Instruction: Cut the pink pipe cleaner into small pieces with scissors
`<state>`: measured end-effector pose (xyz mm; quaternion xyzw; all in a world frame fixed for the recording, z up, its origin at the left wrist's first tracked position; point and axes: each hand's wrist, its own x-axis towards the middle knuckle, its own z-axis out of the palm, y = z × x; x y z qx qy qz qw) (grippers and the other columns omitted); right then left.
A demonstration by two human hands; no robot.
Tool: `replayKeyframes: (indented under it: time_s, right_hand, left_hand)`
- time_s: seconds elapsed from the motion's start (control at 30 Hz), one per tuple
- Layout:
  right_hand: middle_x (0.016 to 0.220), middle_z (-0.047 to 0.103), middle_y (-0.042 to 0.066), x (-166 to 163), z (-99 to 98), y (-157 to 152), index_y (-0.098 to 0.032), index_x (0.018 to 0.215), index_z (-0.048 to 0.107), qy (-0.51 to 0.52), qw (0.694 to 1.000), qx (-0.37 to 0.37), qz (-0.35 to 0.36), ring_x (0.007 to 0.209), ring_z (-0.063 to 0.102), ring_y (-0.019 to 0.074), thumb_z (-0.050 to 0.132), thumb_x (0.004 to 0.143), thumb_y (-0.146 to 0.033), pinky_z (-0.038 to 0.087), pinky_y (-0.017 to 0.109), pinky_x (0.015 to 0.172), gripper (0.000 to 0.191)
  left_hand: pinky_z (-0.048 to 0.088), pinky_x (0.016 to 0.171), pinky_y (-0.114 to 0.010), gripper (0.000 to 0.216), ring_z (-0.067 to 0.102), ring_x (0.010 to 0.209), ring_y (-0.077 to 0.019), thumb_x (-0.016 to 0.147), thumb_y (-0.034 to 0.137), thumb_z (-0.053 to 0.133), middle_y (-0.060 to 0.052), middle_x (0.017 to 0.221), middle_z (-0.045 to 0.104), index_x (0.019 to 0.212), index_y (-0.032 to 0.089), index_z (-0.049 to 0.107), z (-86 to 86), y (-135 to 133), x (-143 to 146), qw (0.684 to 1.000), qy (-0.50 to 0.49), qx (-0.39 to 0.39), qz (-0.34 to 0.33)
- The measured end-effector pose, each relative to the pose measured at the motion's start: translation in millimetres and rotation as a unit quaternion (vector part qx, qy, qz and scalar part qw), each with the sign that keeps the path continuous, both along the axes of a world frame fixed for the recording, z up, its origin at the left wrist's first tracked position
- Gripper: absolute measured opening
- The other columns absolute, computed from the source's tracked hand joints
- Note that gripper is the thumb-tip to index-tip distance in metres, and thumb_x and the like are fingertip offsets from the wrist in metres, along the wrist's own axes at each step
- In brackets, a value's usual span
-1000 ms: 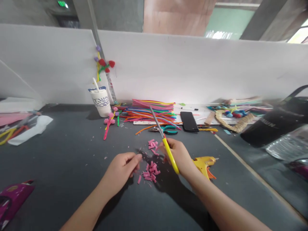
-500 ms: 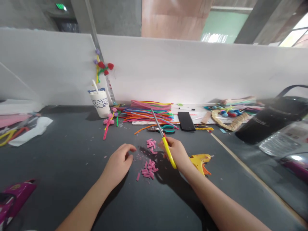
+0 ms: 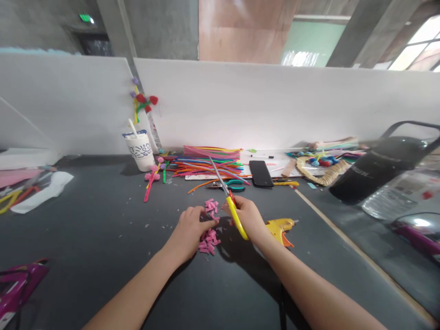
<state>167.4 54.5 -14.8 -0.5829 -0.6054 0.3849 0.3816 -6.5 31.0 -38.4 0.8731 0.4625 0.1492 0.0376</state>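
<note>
In my right hand is a pair of scissors with yellow and red handles, its blades pointing up and away from me. My left hand rests over the dark table with thumb and fingers apart, beside the short pink pipe cleaner pieces. Those pieces lie in two small piles, a far pile and a near pile. The thumb reaches between the piles and partly covers the near one. Just right of my right wrist lies a yellow glue gun with an orange trigger.
Long coloured pipe cleaners lie at the back, with teal-handled pliers before them and a black phone alongside. A patterned cup stands back left, near a pink pipe cleaner flower. At right is a black bottle.
My left hand has moved right, over to the pink pieces, and its thumb has stretched out. My right hand still holds the scissors. The view has shifted slightly.
</note>
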Motion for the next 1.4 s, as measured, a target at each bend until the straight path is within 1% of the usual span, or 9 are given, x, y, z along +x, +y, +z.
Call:
replayKeyframes:
  time_s: [0.23, 0.47, 0.63, 0.83, 0.93, 1.0, 1.13, 1.3, 1.4]
  right_hand:
    - [0.053, 0.049, -0.005, 0.1, 1.4, -0.7, -0.016, 0.067, 0.054, 0.008, 1.0, -0.002, 0.0, 0.042, 0.045, 0.0092, 0.05, 0.067, -0.03, 0.03, 0.02, 0.041, 0.014]
    - [0.047, 0.047, -0.005, -0.3, 4.6, -1.5, -0.017, 0.067, 0.054, 0.015, 1.0, -0.016, 0.0, 0.04, 0.044, 0.0095, 0.05, 0.067, -0.03, 0.028, 0.02, 0.039, 0.014]
    - [0.048, 0.046, -0.006, -3.4, 3.8, -4.4, -0.018, 0.065, 0.053, 0.022, 0.999, -0.026, 0.01, 0.04, 0.045, 0.0092, 0.051, 0.067, -0.03, 0.029, 0.02, 0.039, 0.013]
    - [0.051, 0.045, -0.006, -6.5, 5.1, -7.6, -0.018, 0.067, 0.052, 0.033, 0.999, -0.038, 0.018, 0.039, 0.045, 0.0091, 0.051, 0.067, -0.029, 0.03, 0.019, 0.038, 0.012]
    - [0.05, 0.045, -0.006, -7.3, 3.9, -7.4, -0.018, 0.068, 0.051, 0.033, 0.999, -0.039, 0.02, 0.038, 0.044, 0.0087, 0.05, 0.068, -0.029, 0.03, 0.019, 0.038, 0.011]
    - [0.05, 0.046, -0.006, -7.7, 2.2, -6.8, -0.018, 0.067, 0.051, 0.03, 0.999, -0.035, 0.021, 0.039, 0.045, 0.0085, 0.05, 0.068, -0.028, 0.031, 0.019, 0.039, 0.01]
    - [0.051, 0.048, -0.005, -8.0, 0.4, -5.8, -0.017, 0.066, 0.052, 0.025, 0.999, -0.034, 0.021, 0.04, 0.045, 0.0088, 0.051, 0.066, -0.027, 0.03, 0.019, 0.039, 0.01]
    - [0.049, 0.046, -0.006, -7.4, 3.5, -6.2, -0.018, 0.065, 0.051, 0.03, 0.999, -0.041, 0.019, 0.039, 0.045, 0.0094, 0.051, 0.065, -0.028, 0.03, 0.02, 0.038, 0.01]
    - [0.049, 0.045, -0.006, -7.1, 4.9, -6.6, -0.018, 0.065, 0.051, 0.032, 0.998, -0.047, 0.022, 0.038, 0.045, 0.0095, 0.051, 0.065, -0.027, 0.03, 0.02, 0.038, 0.008]
  left_hand:
    - [0.034, 0.074, -0.035, 0.038, 0.043, 0.09, -0.0236, 0.081, 0.013, 0.043, -0.007, 0.102, 0.051, 0.107, 0.035, 0.06, 5.5, 1.9, -4.2, 0.999, 0.046, -0.003, 0.014]
    - [0.034, 0.069, -0.037, 0.046, 0.043, 0.081, -0.025, 0.073, 0.002, 0.037, -0.012, 0.093, 0.051, 0.107, 0.021, 0.061, 18.7, -5.0, -39.2, 0.987, 0.078, 0.024, 0.141]
    - [0.036, 0.073, -0.033, 0.053, 0.045, 0.088, -0.0224, 0.074, 0.004, 0.041, -0.006, 0.102, 0.051, 0.114, 0.036, 0.054, 14.3, -2.4, -25.1, 0.998, 0.032, -0.007, 0.044]
    - [0.037, 0.073, -0.038, 0.037, 0.046, 0.084, -0.0251, 0.078, 0.007, 0.037, -0.013, 0.093, 0.051, 0.104, 0.016, 0.062, 13.7, 0.5, -31.1, 0.99, 0.01, 0.014, 0.141]
    - [0.036, 0.077, -0.034, 0.045, 0.045, 0.09, -0.022, 0.078, 0.006, 0.038, -0.008, 0.104, 0.05, 0.111, 0.028, 0.057, 10.3, -2.1, -23.6, 0.999, -0.025, -0.017, 0.019]
    - [0.036, 0.076, -0.035, 0.05, 0.045, 0.09, -0.0224, 0.073, 0.003, 0.042, -0.007, 0.108, 0.049, 0.111, 0.033, 0.057, 6.2, -2.2, -13.0, 1.0, -0.017, -0.02, -0.004]
    - [0.037, 0.074, -0.033, 0.043, 0.046, 0.09, -0.0221, 0.075, 0.008, 0.044, -0.005, 0.103, 0.053, 0.107, 0.033, 0.059, 4.9, 2.1, -2.8, 1.0, 0.014, -0.026, 0.011]
    - [0.036, 0.072, -0.041, 0.037, 0.044, 0.086, -0.0265, 0.075, 0.004, 0.036, -0.014, 0.092, 0.052, 0.095, 0.015, 0.066, 17.4, 1.6, -18.8, 0.992, 0.018, 0.001, 0.126]
    - [0.037, 0.071, -0.033, 0.043, 0.046, 0.085, -0.0217, 0.074, 0.004, 0.039, -0.008, 0.095, 0.054, 0.099, 0.029, 0.064, 20.6, -3.2, -25.8, 0.998, 0.008, -0.026, 0.059]
